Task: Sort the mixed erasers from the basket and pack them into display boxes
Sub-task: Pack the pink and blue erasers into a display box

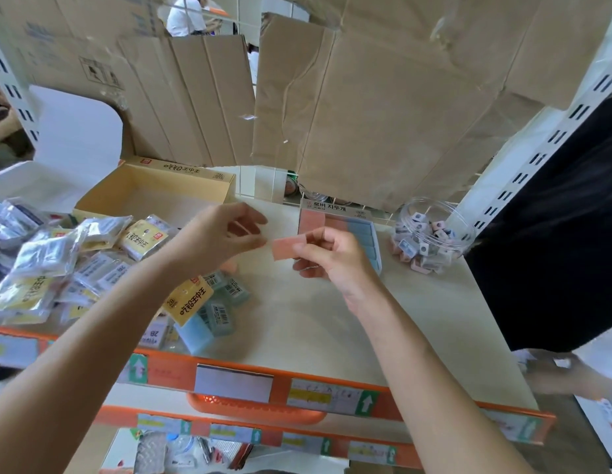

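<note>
Pink rectangular eraser (pixel 284 249) is being pinched by the right hand (pixel 326 260) fingers, left hand (pixel 222 234) fingers relaxed alongside, likely orienting it for boxing.

matt pink eraser (pixel 285 249), clear glossy plastic jar (pixel 431 230), creased cardboard (pixel 383 114)

Item tally
In grip: 1 pink eraser (pixel 285 249). Beyond it: 2 display boxes (pixel 181 169) (pixel 326 208). Right of it: 1 clear jar (pixel 434 208).

Bright, even overhead light leaves only faint shadows, glare glints on the plastic packets (pixel 41 254), straight edges bow toward the corners, and everything looks slightly soft.
</note>
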Motion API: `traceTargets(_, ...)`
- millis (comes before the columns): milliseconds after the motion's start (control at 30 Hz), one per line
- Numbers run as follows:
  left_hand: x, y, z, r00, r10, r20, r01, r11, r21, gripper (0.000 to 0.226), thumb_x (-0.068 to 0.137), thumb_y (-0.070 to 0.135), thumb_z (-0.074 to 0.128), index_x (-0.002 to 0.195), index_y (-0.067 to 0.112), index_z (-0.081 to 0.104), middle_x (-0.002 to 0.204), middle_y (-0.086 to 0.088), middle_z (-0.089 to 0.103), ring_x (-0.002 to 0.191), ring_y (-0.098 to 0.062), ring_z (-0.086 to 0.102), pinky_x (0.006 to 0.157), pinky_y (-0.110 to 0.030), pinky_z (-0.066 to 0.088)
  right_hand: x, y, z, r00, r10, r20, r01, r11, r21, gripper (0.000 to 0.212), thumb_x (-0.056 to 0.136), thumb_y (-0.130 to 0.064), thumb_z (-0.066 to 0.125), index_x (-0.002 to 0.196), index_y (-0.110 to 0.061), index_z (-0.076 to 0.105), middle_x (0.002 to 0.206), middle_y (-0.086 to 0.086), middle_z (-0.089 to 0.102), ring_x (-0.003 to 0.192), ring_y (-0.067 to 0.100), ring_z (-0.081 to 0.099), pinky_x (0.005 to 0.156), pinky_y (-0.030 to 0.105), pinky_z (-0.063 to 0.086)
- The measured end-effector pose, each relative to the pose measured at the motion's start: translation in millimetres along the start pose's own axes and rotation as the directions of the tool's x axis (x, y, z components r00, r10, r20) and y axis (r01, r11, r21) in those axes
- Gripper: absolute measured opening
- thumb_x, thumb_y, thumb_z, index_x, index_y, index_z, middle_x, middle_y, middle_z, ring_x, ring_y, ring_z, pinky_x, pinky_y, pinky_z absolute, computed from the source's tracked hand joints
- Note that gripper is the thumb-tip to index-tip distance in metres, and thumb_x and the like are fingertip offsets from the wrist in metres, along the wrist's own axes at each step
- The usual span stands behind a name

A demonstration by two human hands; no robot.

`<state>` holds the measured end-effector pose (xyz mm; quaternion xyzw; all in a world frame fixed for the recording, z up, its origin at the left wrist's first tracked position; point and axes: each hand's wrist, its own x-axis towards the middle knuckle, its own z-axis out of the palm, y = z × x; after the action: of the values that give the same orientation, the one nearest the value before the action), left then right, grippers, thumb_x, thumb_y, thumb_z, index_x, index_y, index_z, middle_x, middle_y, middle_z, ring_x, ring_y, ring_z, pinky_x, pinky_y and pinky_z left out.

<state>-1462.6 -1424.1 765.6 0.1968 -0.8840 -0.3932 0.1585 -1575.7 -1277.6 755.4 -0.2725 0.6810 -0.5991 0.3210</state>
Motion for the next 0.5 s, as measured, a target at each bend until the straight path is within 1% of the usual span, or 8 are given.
traceTargets(33,0,-4,-3,1.0,0.025,0.009,-0.026,0.972,0.233,0.026,0.081,0.02,0.069,0.106,0.022,0.06,0.094,0.008,0.061,0.075,-0.002,0.054,0.076,-0.021,0.047,1,1,-1,1.0,0.006,-0.01,-0.006,1.0,0.012,0.012,0.085,0.001,0.063,0.081,-0.01,0.058,0.07,0.006,0.062,0.05,0.007,0.061,0.052,0.016,0.05)
traceTargets(67,1,-9,-5,0.998,0.038,0.049,-0.055,0.898,0.436,0.032,0.08,0.025,0.069,0.111,0.023,0.059,0.101,0.01,0.059,0.082,-0.004,0.051,0.08,-0.02,0.039,2,2,-2,1.0,0.01,-0.015,-0.01,1.0,0.019,0.012,0.085,0.002,0.062,0.082,-0.009,0.058,0.07,0.007,0.062,0.049,0.007,0.061,0.052,0.016,0.05)
traceTargets(133,2,-16,-5,0.99,0.025,0.141,-0.111,0.758,0.643,0.034,0.084,0.032,0.064,0.117,0.027,0.057,0.111,0.013,0.059,0.097,-0.006,0.049,0.087,-0.022,0.027,3,4,-2,1.0,0.014,-0.011,-0.014,1.0,0.019,0.013,0.085,0.002,0.062,0.081,-0.01,0.057,0.069,0.006,0.062,0.048,0.006,0.06,0.051,0.016,0.05)
traceTargets(167,2,-18,-4,0.986,0.01,0.164,-0.118,0.739,0.664,0.03,0.087,0.033,0.058,0.117,0.029,0.056,0.111,0.014,0.059,0.1,-0.006,0.05,0.09,-0.022,0.023,3,5,-2,1.0,0.014,-0.006,-0.014,1.0,0.016,0.013,0.085,0.002,0.062,0.081,-0.01,0.057,0.069,0.006,0.062,0.048,0.006,0.06,0.051,0.016,0.05)
traceTargets(267,0,-21,0,0.988,-0.041,0.15,-0.067,0.759,0.648,0.026,0.092,0.026,0.042,0.112,0.029,0.059,0.095,0.014,0.057,0.091,-0.007,0.046,0.089,-0.019,0.017,4,7,-2,1.0,0.012,0.007,-0.012,1.0,0.012,0.013,0.085,0.002,0.062,0.081,-0.01,0.057,0.069,0.004,0.062,0.049,0.006,0.06,0.052,0.016,0.049)
traceTargets(333,1,-23,1,0.991,-0.031,0.133,-0.062,0.764,0.642,0.026,0.092,0.023,0.04,0.109,0.029,0.06,0.094,0.014,0.059,0.088,-0.008,0.045,0.087,-0.018,0.014,5,7,-3,1.0,0.01,0.009,-0.01,1.0,0.008,0.013,0.085,0.001,0.062,0.081,-0.01,0.057,0.069,0.004,0.063,0.05,0.006,0.06,0.052,0.016,0.049)
traceTargets(400,2,-22,1,0.991,-0.022,0.13,-0.065,0.774,0.63,0.027,0.092,0.021,0.041,0.11,0.029,0.06,0.101,0.012,0.065,0.089,-0.009,0.046,0.084,-0.017,0.012,5,9,-3,1.0,0.016,0.004,-0.016,1.0,0.011,0.012,0.086,0.001,0.062,0.082,-0.011,0.058,0.07,0.005,0.063,0.051,0.007,0.06,0.052,0.016,0.049)
traceTargets(500,2,-23,3,0.993,0.04,0.111,-0.099,0.791,0.603,0.033,0.09,0.02,0.046,0.122,0.031,0.051,0.106,0.013,0.064,0.093,-0.011,0.051,0.089,-0.017,0.014,4,10,-5,1.0,0.026,-0.004,-0.026,0.999,0.03,0.012,0.086,0.0,0.062,0.082,-0.011,0.059,0.071,0.004,0.064,0.055,0.009,0.061,0.054,0.017,0.049)
